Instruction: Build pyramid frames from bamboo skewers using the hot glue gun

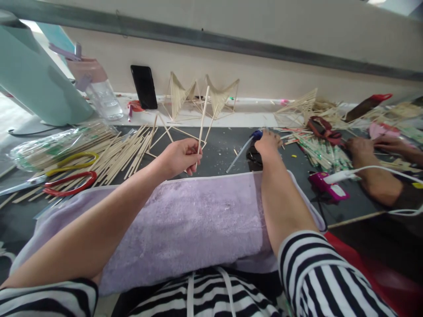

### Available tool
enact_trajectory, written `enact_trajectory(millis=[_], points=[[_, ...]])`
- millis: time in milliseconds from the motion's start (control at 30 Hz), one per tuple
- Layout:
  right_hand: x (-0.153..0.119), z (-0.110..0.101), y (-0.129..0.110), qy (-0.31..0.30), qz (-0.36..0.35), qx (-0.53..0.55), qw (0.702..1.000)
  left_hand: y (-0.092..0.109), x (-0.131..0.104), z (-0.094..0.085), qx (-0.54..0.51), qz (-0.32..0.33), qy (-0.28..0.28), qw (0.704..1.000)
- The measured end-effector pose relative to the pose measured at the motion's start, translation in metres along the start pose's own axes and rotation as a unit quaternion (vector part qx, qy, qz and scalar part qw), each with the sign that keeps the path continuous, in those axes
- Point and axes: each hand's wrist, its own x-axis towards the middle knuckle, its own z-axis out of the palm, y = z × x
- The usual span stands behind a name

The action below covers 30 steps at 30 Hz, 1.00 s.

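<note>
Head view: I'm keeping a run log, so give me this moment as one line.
left hand: holds wooden stick; right hand: at blue glue gun, grip unclear; lavender towel: spread nearer wearer

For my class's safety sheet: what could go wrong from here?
The left hand pinches a thin stick nearly upright by an open stick frame; a slip might knock the frame askew. The right hand is at a blue tool, possibly a glue gun; if hot, it could burn. The scissors lie on loose sticks and might shift if those are pulled.
</note>
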Motion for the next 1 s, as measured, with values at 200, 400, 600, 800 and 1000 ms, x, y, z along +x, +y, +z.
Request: enact_trajectory(millis=[200, 400, 600, 800, 1000], points=[[-0.001, 0.001, 0.001, -0.001, 0.013, -0.006, 1.0, 0.0, -0.001, -0.007, 0.001, 0.009, 0.011, 1.0], [0.003, -0.004, -0.004, -0.041, 0.035, 0.018, 0.998, -0.013, 0.004, -0.008, 0.0, 0.011, -0.006, 1.0], [-0.002, -0.014, -0.007, 0.011, 0.042, 0.075, 0.996, -0.023, 0.005, -0.002, 0.106, -0.067, -0.026, 0.992], [0.006, -0.02, -0.01, 0.052, 0.037, 0.207, 0.976, -0.018, 0.003, 0.006, 0.165, -0.125, -0.023, 0.978], [0.015, -0.017, -0.015, -0.069, -0.009, 0.526, 0.848, -0.016, 0.002, 0.009, 0.188, -0.125, -0.024, 0.974]])
